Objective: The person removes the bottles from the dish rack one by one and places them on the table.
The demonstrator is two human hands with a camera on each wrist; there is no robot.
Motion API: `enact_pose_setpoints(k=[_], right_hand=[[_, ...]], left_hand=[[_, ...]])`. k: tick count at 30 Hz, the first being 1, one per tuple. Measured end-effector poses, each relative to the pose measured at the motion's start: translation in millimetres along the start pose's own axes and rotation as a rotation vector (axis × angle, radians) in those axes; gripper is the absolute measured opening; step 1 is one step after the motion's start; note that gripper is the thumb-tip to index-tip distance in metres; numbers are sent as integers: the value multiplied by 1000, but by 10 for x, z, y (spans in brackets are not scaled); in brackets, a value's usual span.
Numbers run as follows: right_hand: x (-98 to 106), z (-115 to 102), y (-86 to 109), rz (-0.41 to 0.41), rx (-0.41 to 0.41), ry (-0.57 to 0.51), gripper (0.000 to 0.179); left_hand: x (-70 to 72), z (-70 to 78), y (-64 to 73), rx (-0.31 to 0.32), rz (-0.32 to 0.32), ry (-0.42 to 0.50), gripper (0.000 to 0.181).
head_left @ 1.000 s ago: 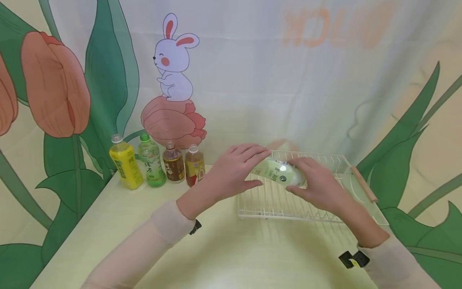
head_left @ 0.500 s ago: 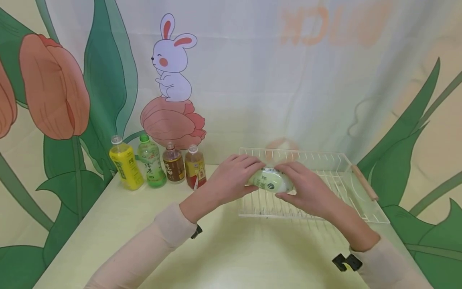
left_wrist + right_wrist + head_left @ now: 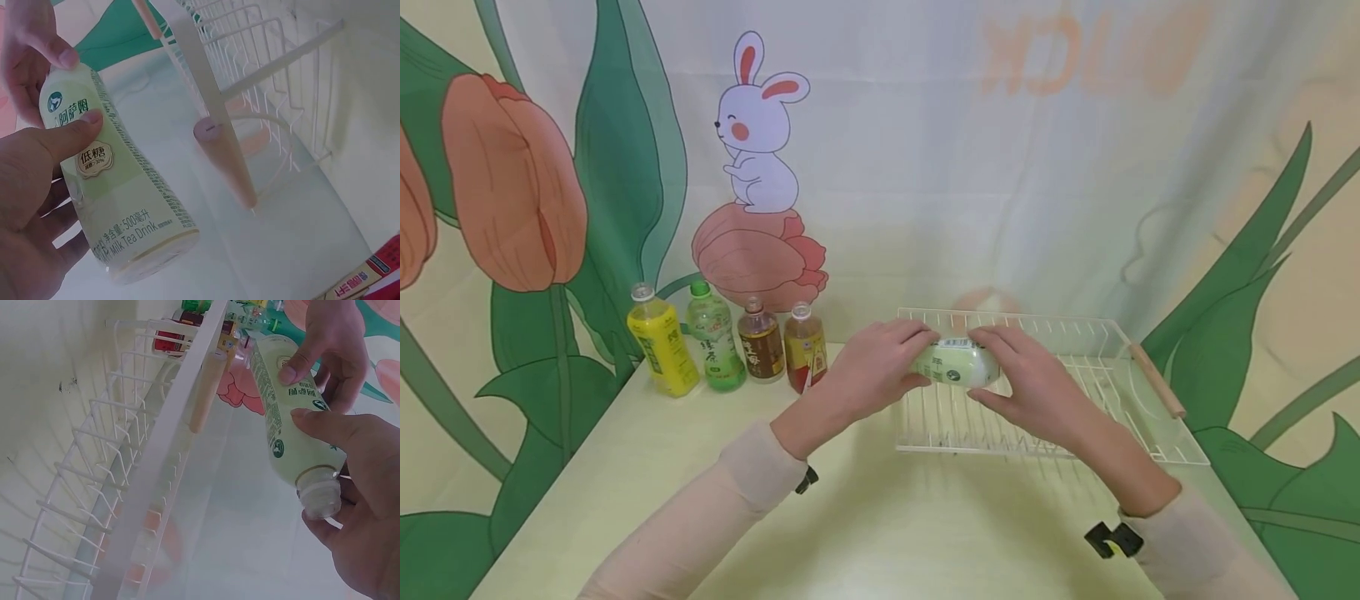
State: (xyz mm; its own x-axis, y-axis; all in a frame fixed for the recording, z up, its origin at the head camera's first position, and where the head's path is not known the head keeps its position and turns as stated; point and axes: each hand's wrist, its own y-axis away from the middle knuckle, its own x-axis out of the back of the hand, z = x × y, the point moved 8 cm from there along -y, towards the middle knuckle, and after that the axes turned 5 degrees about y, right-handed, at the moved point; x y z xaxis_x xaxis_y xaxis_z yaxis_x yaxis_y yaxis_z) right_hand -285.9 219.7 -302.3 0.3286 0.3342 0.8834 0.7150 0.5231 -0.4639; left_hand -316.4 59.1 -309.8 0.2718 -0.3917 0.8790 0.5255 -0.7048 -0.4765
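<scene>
A pale green milk tea bottle [image 3: 957, 364] lies sideways between both hands, overlapping the white wire rack [image 3: 985, 451] in the head view. My left hand [image 3: 880, 364] grips it toward the base, with the thumb across the printed label. At the neck end my right hand [image 3: 1037, 379] holds it, fingers over the top and thumb on the near side. In the right wrist view, the clear neck of the bottle [image 3: 290, 412] points toward the right palm. Printed text reading "Milk Tea Drink" shows near the base of the bottle [image 3: 125, 181] in the left wrist view.
At the back left stand a yellow bottle [image 3: 664, 350], a green bottle [image 3: 718, 354], a brown-labelled bottle [image 3: 763, 348] and a red-and-yellow-labelled bottle [image 3: 805, 346]. The rack has a wooden handle [image 3: 1156, 381] on its right side. A printed curtain [image 3: 910, 183] hangs behind the table [image 3: 865, 525].
Both hands have shifted slightly left with the bottle, the right hand more. The bottle has turned from a slant to nearly level. The standing bottles and the rack stay in place.
</scene>
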Motion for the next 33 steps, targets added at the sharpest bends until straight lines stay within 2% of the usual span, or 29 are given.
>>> enact_pose_setpoints(k=[3,8,14,18,23,28,33], right_hand=[[64,76,16,16,-48,5,83],[169,253,113,21,-143,-15,85],[178,443,251,16,-220,-103,82],[115,581,325,29,-250,-157,79],[-31,713,449,34,-277,-192,75],[-220,757,585,23,-286,-234,73],[-313,766,671,34,-285,-249,71]], left_hand=[[60,-113,22,26,52,56,62],[95,-418,123,151,144,204,59],[-23,-773,295,342,253,449,59],[-158,-956,379,438,331,573,61],[-365,-1108,458,520,365,619,62],[-590,-1207,563,600,334,620,62],[-784,-1267,624,656,308,605,64]])
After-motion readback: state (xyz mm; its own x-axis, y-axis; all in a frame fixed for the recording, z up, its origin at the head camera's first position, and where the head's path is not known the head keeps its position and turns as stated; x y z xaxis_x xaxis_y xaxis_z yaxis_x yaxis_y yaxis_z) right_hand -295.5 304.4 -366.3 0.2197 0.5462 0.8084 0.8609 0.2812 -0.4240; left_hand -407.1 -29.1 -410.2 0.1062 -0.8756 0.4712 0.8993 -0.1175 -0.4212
